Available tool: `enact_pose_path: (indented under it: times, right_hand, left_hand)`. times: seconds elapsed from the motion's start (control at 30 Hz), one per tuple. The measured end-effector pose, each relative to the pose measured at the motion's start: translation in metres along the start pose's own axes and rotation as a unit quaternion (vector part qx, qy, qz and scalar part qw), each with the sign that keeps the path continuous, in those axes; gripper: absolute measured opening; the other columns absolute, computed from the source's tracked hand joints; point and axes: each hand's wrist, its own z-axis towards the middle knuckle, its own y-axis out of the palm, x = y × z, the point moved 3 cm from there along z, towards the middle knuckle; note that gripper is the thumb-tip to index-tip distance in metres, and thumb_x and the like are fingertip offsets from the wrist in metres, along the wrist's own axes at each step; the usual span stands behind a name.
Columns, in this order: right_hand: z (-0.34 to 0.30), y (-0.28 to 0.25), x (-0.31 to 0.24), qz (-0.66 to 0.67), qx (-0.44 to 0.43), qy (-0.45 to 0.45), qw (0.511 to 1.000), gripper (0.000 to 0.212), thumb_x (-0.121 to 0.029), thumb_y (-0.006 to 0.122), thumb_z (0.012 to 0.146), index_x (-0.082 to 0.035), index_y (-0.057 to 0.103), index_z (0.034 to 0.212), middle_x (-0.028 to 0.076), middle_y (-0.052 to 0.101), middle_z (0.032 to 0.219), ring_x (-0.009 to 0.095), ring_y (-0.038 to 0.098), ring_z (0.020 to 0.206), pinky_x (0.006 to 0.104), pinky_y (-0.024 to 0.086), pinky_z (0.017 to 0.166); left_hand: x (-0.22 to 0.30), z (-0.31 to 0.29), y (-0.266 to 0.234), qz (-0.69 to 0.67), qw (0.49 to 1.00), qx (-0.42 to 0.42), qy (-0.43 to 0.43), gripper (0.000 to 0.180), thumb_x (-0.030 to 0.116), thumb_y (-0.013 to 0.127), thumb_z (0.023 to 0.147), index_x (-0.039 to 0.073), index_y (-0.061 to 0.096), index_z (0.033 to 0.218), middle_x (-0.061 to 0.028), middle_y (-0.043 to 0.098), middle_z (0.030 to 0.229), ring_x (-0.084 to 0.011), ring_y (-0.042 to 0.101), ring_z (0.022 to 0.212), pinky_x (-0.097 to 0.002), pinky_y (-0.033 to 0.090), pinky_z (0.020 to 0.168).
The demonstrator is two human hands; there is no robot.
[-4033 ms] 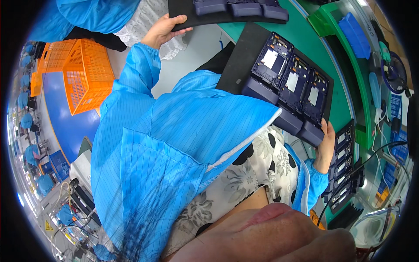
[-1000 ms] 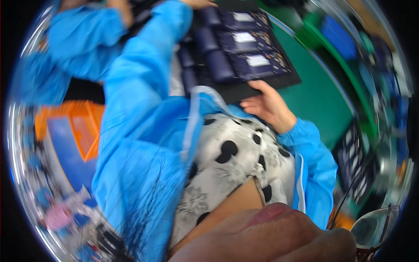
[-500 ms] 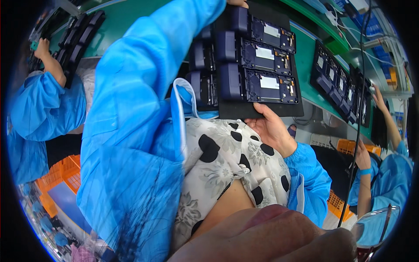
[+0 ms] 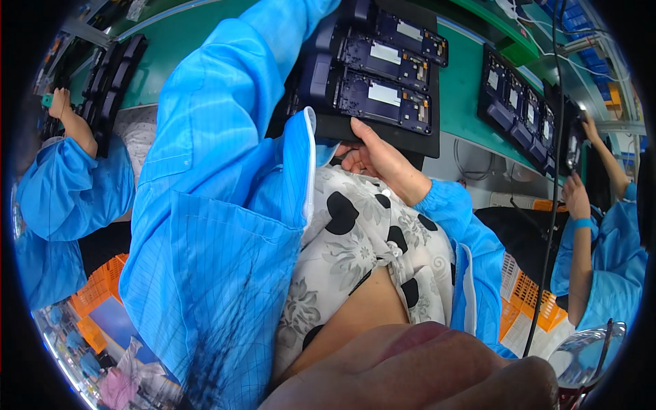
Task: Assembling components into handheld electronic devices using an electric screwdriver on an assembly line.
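- Resting side by side across a black board [image 4: 403, 141], a near casing [image 4: 376, 109], a middle casing [image 4: 386, 67] and a far casing [image 4: 410, 44] are carried, all dark blue and opened toward the camera
- The board is met at its near edge by the right hand [image 4: 383, 162], which is partly closed on it, the thumb laid over the top and the fingers curled lower down; how firmly it is pinched cannot be told
- The bare strip at that edge is probably what is gripped so that the casings are left untouched
- The left hand is not shown, being cut off by the upper edge beyond a blue sleeve [image 4: 219, 116]; whether it is opened or closed, or what is held by it, cannot be told
- The board is held in front of the body, beside the green tabletop [image 4: 456, 82]; whether it is partly borne by that surface is hidden
- The casings are all turned the same way, their white panels in line, perhaps so that each is equally easily reached
- To the right, another row of casings [image 4: 523, 119] is seen near a co-worker's hand [image 4: 577, 196]
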Motion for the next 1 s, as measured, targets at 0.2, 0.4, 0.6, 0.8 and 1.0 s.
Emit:
enact_pose_path:
  times: [0.2, 0.4, 0.6, 0.8, 1.0]
  right_hand:
    - [-0.061, -0.04, -0.035, -0.377, -0.082, -0.179, 0.905, 0.072, -0.06, 0.037, 0.107, 0.002, 0.065, 0.13, 0.015, 0.067, 0.123, 0.022, 0.062, 0.114, 0.0341, 0.048, 0.099]
    - [-0.051, -0.15, -0.161, -0.245, 0.333, -0.512, 0.753, 0.073, -0.058, 0.032, 0.109, 0.0, 0.044, 0.152, 0.019, 0.047, 0.154, 0.028, 0.041, 0.145, 0.0419, 0.03, 0.121]
    - [0.044, -0.189, -0.169, -0.197, 0.251, -0.445, 0.836, 0.088, -0.065, 0.026, 0.106, 0.003, 0.019, 0.162, 0.021, 0.023, 0.168, 0.03, 0.02, 0.157, 0.0403, 0.015, 0.127]
    - [0.057, -0.179, -0.173, -0.207, 0.216, -0.428, 0.853, 0.09, -0.064, 0.038, 0.103, 0.005, 0.025, 0.159, 0.025, 0.028, 0.165, 0.033, 0.025, 0.155, 0.0405, 0.019, 0.126]
    - [0.063, -0.182, -0.187, -0.22, 0.218, -0.428, 0.849, 0.092, -0.063, 0.05, 0.1, 0.008, 0.03, 0.156, 0.028, 0.033, 0.162, 0.035, 0.029, 0.153, 0.0407, 0.023, 0.124]
  left_hand:
    - [0.042, -0.068, -0.054, -0.183, 0.973, 0.138, -0.014, 0.039, 0.032, 0.058, 0.102, -0.003, 0.074, 0.107, -0.0205, 0.076, 0.101, -0.0332, 0.072, 0.099, -0.0407, 0.053, 0.087]
    - [0.039, -0.168, -0.037, -0.386, 0.9, 0.196, -0.051, 0.068, 0.055, 0.039, 0.109, 0.0, 0.053, 0.147, -0.0191, 0.052, 0.152, -0.0303, 0.047, 0.143, -0.0382, 0.035, 0.119]
    - [0.076, -0.193, -0.045, -0.163, 0.978, 0.107, -0.072, 0.073, 0.06, 0.039, 0.107, 0.008, 0.04, 0.158, -0.0253, 0.038, 0.161, -0.0436, 0.029, 0.152, -0.0486, 0.022, 0.125]
    - [0.105, -0.183, -0.055, -0.027, 0.993, 0.011, -0.115, 0.07, 0.043, 0.047, 0.105, 0.003, 0.031, 0.16, -0.0288, 0.035, 0.161, -0.0453, 0.024, 0.153, -0.0562, 0.016, 0.124]
    - [0.108, -0.169, -0.042, -0.032, 0.994, -0.024, -0.105, 0.082, 0.041, 0.043, 0.105, -0.013, 0.011, 0.158, -0.0338, 0.023, 0.164, -0.0443, 0.02, 0.155, -0.0541, 0.009, 0.127]
